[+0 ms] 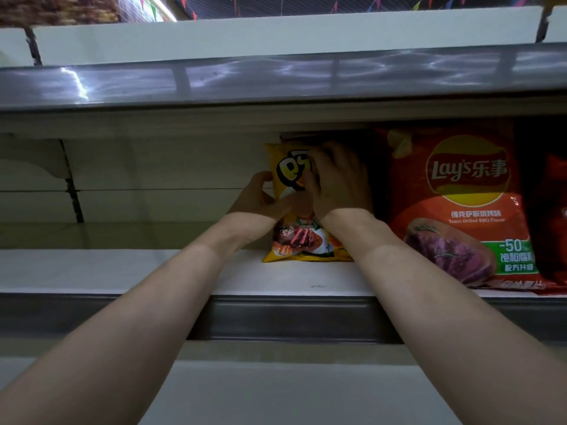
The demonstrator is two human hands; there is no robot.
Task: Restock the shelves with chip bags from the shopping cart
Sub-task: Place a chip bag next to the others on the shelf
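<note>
One glossy yellow plastic chip bag (296, 240) noted, standing upright on the white shelf board (122, 268), set back from the front edge. Printed with bold black-outlined lettering near the top and a picture of sliced grilled meat near the bottom; bottom seam resting on the board. Held at the left edge by the left hand (260, 199), fingers curled round the side and thumb laid across the front. Covered over the upper right by the right hand (336, 182), back toward the camera, fingers bent onto the top of the bag; fingertips hidden. Just beside on the right, a larger red Lay's chip bag (460, 210), upright, with a round yellow logo, a meat picture and a green panel at the lower right corner. Further right, part of a dark red bag (552, 210), cut off by the frame. Behind, a white back panel (153, 167). Along the board's front, a grey metal rail (291, 317); a second grey rail (276, 78) overhead.
</note>
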